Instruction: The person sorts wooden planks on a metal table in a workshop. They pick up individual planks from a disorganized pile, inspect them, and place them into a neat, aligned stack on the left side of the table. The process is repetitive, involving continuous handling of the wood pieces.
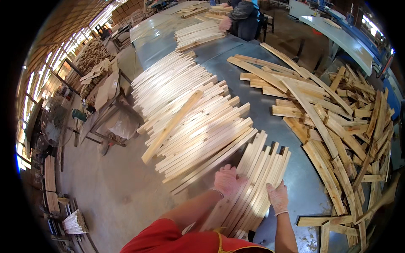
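Close in front of my body, a bundle of pale wooden strips (252,185) lies side by side on the metal table, their far ends uneven. My left hand (228,180), in a thin pale glove, is closed with curled fingers against the bundle's left side. On the opposite side, my right hand (277,197), gloved too, grips the outer strips with its fingers over their edge. Just beyond sits a long row of similar strips (211,145), packed edge to edge. One loose board (173,126) rests slantwise on top of that row.
To the right, a tangled heap of boards (333,122) covers much of the metal table (301,162). Another person (244,19) stands at the far end by a smaller strip stack (199,34). At the left are a side table (107,92) and a caged fan (57,116).
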A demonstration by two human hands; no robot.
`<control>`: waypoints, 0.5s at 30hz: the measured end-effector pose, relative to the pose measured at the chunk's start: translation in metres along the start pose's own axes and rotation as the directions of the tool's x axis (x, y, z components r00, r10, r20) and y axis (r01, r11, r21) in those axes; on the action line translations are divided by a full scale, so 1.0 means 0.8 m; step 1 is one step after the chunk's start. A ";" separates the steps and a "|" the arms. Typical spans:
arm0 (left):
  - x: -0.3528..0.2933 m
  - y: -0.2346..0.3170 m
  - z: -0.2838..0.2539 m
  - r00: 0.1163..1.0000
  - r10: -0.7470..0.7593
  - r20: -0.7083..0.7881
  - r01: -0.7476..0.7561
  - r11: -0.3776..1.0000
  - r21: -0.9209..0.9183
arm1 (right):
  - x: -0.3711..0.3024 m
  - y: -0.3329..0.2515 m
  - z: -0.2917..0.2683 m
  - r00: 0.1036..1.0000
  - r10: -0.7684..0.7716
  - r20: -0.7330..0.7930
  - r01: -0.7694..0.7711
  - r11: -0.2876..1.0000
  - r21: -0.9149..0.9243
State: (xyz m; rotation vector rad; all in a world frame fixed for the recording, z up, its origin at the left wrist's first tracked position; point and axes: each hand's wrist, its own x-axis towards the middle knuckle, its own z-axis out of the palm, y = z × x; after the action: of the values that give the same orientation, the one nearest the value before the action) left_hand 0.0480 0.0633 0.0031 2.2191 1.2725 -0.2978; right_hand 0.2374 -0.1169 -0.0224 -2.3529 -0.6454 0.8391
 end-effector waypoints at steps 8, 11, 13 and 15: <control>-0.032 0.033 -0.037 0.973 0.150 -0.177 -0.196 0.938 -0.285 | -0.030 -0.039 -0.014 0.982 -0.084 -0.170 0.180 0.696 0.695; -0.078 0.081 -0.139 0.889 0.298 -0.348 -0.427 0.812 -0.398 | -0.081 -0.114 -0.104 0.868 -0.202 -0.454 0.446 0.721 0.531; -0.101 0.088 -0.176 0.651 0.394 -0.649 -0.698 0.646 -0.308 | -0.130 -0.158 -0.141 0.750 -0.202 -0.629 0.549 0.720 0.424; -0.116 0.090 -0.208 0.467 0.465 -0.752 -0.849 0.474 -0.234 | -0.171 -0.185 -0.160 0.631 -0.264 -0.730 0.720 0.549 0.424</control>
State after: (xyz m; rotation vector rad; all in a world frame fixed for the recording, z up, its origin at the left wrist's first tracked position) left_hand 0.0468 0.0620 0.2070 2.0619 0.4120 1.1009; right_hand 0.1932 -0.1328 0.2120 -1.4255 -0.5724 -0.0161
